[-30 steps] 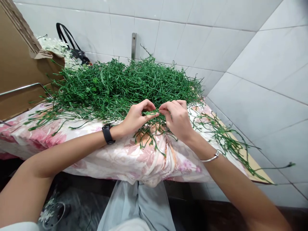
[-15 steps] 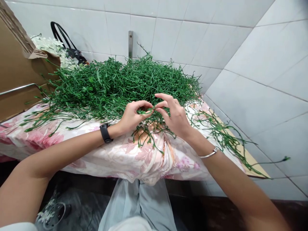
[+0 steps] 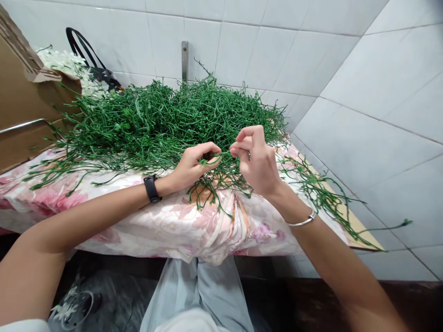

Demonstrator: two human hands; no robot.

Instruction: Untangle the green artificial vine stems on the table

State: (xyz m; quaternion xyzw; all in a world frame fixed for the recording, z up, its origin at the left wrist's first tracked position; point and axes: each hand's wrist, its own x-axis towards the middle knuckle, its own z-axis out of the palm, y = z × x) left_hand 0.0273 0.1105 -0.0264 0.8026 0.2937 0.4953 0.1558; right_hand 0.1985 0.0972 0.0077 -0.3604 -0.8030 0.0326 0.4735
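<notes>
My left hand (image 3: 194, 165) is closed in a pinch on a green artificial flower stem (image 3: 209, 161), whose end curls between thumb and forefinger. Just to its right, my right hand (image 3: 260, 167) is raised with thumb and fingertips pressed together, slightly apart from the left fingertips. Whatever its fingertips hold is too small to make out. Behind both hands a big tangled heap of green stems (image 3: 166, 120) covers the table. A few loose stems (image 3: 211, 196) hang below my hands on the flowered cloth (image 3: 166, 226).
More stems (image 3: 321, 191) lie to the right, over a bare board edge (image 3: 367, 235). At left stand a cardboard box (image 3: 20, 92), white artificial flowers (image 3: 65, 62) and a black-handled bag (image 3: 104, 76). A tiled wall (image 3: 270, 50) closes off the back and right. A container (image 3: 79, 309) sits below.
My right hand has drawn away to the right from my left fingertips, and its fingers have closed together. My left hand keeps its pinch on the stem. The view has shifted slightly.
</notes>
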